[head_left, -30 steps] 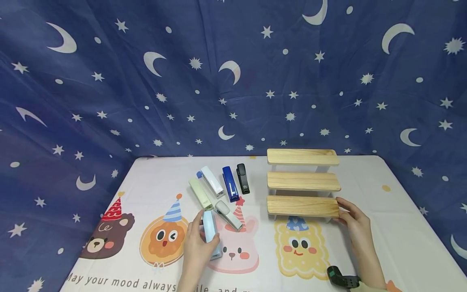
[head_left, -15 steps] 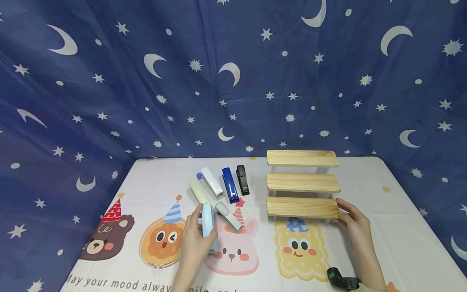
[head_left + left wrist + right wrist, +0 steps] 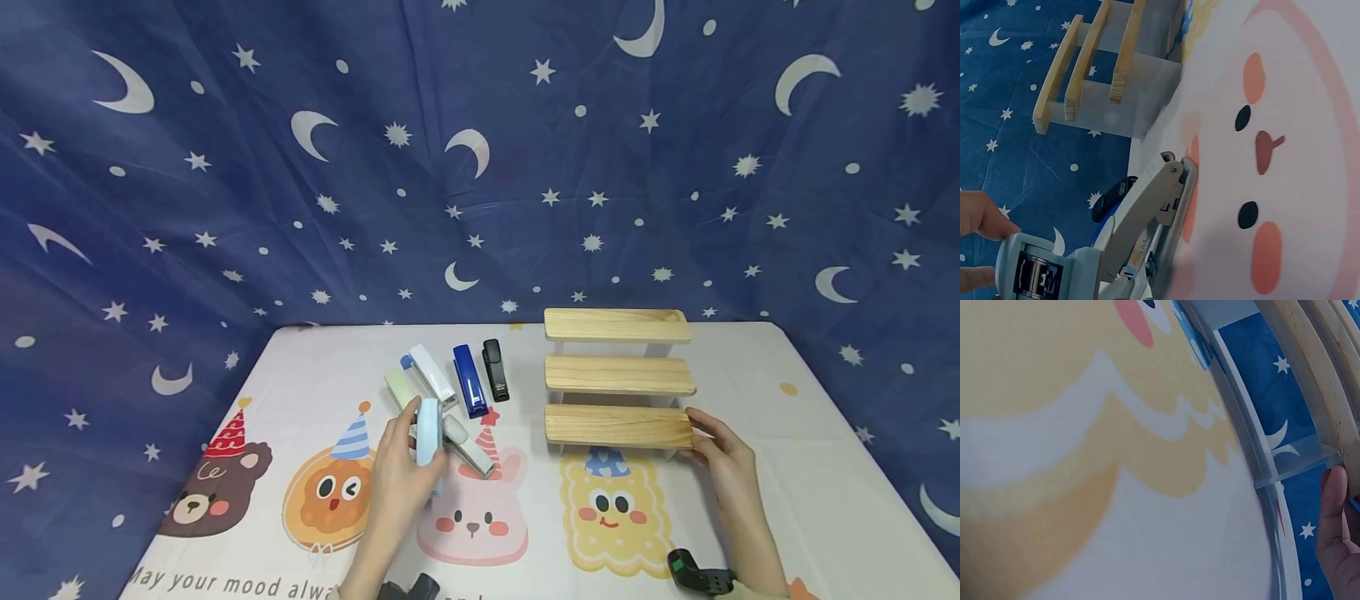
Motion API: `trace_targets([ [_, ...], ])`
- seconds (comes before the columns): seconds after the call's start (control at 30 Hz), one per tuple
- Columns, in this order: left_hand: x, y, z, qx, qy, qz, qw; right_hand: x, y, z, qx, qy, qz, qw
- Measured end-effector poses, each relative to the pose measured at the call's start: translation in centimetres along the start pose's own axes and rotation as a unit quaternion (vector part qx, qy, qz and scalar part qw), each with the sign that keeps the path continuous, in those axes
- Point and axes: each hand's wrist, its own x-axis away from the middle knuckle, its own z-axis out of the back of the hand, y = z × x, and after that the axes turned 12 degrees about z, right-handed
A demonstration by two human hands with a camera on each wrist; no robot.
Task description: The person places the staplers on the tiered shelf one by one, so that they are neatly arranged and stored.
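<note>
My left hand (image 3: 399,479) grips a light blue stapler (image 3: 428,429) between thumb and fingers, and it overlaps the pale green stapler (image 3: 400,386) and sits beside a light grey stapler (image 3: 469,450). In the left wrist view, the light blue stapler (image 3: 1082,272) shows one end with a metal roller-like part, close to the grey stapler (image 3: 1141,219). My right hand (image 3: 729,467) holds the right end of the lowest board of a three-tier wooden display stand (image 3: 618,427). In the right wrist view, the thumb (image 3: 1335,487) lies against the board's end.
A white stapler (image 3: 432,375), a dark blue stapler (image 3: 470,382) and a black stapler (image 3: 495,371) lie behind the left hand. The tablecloth (image 3: 787,483) has cartoon prints. A navy star-and-moon curtain (image 3: 525,167) hangs behind the table.
My left hand has moved the light blue stapler away from me toward the other staplers, covering part of the green one. The right hand stays on the stand.
</note>
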Motion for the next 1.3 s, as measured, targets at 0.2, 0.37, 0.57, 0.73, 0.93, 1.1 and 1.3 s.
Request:
trace_targets([
  [0.2,-0.6,1.1,-0.2,0.003,-0.001,-0.013,0.9999,0.1,-0.7,0.0,-0.006,-0.011,0.009,1.0],
  [0.37,-1.1,2.0,-0.8,0.014,-0.007,-0.034,0.9993,0.3,-1.3,-0.1,0.008,-0.012,0.005,1.0],
  [0.57,-1.4,3.3,-1.7,0.016,-0.009,-0.063,0.9978,0.5,-3.1,-0.5,0.028,-0.009,-0.007,1.0],
  [0.73,-1.6,4.5,-2.5,0.026,-0.008,-0.096,0.995,0.5,-2.7,-0.3,0.019,-0.013,-0.001,1.0],
  [0.93,-2.0,6.2,-3.2,0.021,-0.001,-0.147,0.989,0.1,-0.8,0.1,0.005,-0.011,0.008,1.0],
  [1.1,-2.1,7.8,-3.7,0.033,-0.013,-0.168,0.9851,0.2,-1.1,0.0,-0.007,-0.004,0.011,1.0],
  [1.3,-2.0,9.7,-4.4,0.036,-0.028,-0.185,0.9817,0.6,-3.4,-0.5,0.023,-0.006,-0.012,1.0],
])
